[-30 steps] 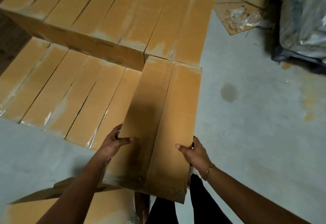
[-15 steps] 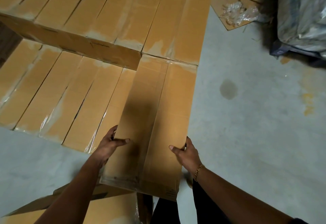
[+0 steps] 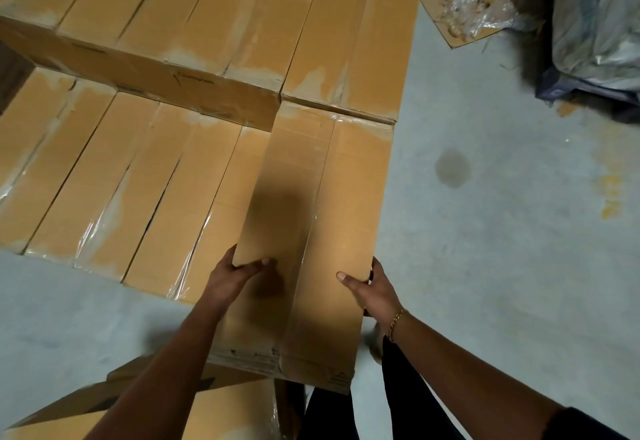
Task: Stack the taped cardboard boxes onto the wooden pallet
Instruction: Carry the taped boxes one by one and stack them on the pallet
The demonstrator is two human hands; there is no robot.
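I carry a long taped cardboard box lengthwise in front of me. My left hand grips its left side with the thumb on top, and my right hand grips its right side the same way. The box's far end touches the upper layer of stacked boxes, and its left part lies over the lower row of taped boxes. The pallet itself is hidden under the boxes.
Another cardboard box lies at my feet, lower left. Bare concrete floor spreads to the right, with a dark stain. Flattened cardboard with crumpled plastic and a wrapped bundle sit at the far right.
The box has moved forward, and its far end has closed up against the upper stack. Both hands keep the same grip on its sides.
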